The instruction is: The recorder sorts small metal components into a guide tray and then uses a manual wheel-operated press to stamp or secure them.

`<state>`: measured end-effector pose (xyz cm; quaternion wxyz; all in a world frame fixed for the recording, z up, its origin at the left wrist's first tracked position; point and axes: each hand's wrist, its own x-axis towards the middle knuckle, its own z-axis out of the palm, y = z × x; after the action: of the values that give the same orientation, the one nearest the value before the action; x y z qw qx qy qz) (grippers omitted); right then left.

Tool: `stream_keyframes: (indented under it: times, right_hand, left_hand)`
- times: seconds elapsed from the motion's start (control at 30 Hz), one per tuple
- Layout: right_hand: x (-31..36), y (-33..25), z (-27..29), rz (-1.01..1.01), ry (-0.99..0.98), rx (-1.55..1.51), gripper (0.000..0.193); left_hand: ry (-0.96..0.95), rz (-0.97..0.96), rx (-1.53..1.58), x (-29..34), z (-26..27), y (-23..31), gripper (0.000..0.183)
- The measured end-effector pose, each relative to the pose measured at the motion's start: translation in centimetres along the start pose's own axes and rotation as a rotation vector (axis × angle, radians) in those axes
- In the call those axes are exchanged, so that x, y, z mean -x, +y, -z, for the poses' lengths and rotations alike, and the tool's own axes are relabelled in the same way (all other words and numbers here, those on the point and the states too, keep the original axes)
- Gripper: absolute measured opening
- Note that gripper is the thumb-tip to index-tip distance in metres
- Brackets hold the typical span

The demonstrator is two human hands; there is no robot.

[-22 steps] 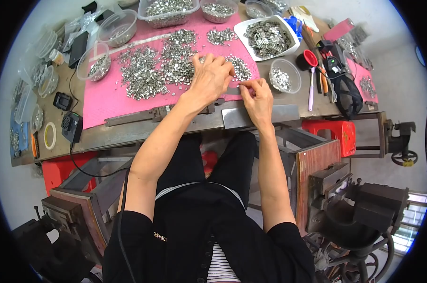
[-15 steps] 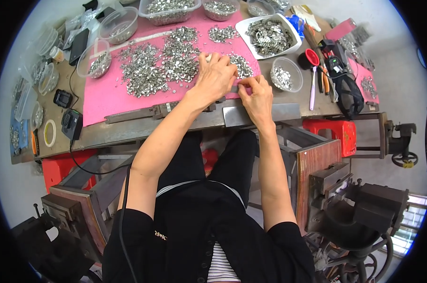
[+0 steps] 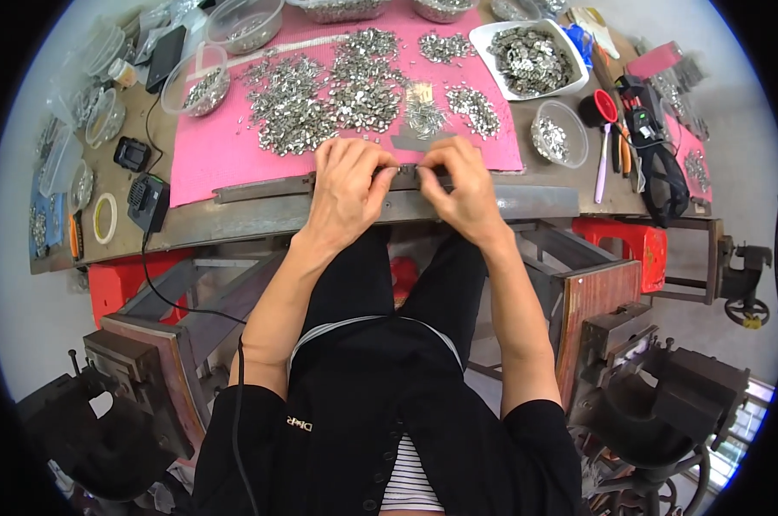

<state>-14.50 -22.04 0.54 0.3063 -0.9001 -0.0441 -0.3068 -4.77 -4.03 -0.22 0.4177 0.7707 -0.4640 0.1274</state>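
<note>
At the bench's near edge, my left hand is closed, thumb and index finger brought together at a small dark metal fixture on a long steel bar. My right hand faces it from the other side, fingers curled in toward the same spot. Whatever the fingertips pinch is too small or hidden to name. Just beyond the hands, a flat grey strip lies on the pink mat, beside a heap of thin metal pins. A pile of small metal pieces sits to its right.
Larger heaps of small metal parts cover the mat. Around it stand a white tray of parts and clear tubs. A red cup-shaped thing, pliers and a black charger with a cable lie at the sides.
Both hands have come back toward the bench edge, from over the mat to the fixture on the bar. The pin heap and grey strip now show more fully. The view has shifted slightly.
</note>
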Motion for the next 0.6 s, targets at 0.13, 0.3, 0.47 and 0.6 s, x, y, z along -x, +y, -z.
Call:
stream_keyframes:
  times: [0.13,0.3,0.47,0.6]
  right_hand:
    - [0.0,-0.5,-1.2,0.035,-0.073,0.049,0.021]
    - [-0.1,-0.6,-0.6,0.061,-0.114,0.100,0.020]
    - [1.2,0.5,0.6,-0.069,0.147,0.018,0.014]
    - [2.5,3.2,3.1,-0.316,0.303,0.189,0.009]
  left_hand:
    - [-0.031,-0.036,0.018,0.2,-0.3,-0.3,0.012]
    - [-0.040,-0.028,0.070,0.1,-0.6,-0.4,0.011]
    - [-0.055,0.017,0.141,0.3,0.1,-0.5,0.013]
    - [-0.008,0.037,0.025,0.3,-0.8,0.1,0.017]
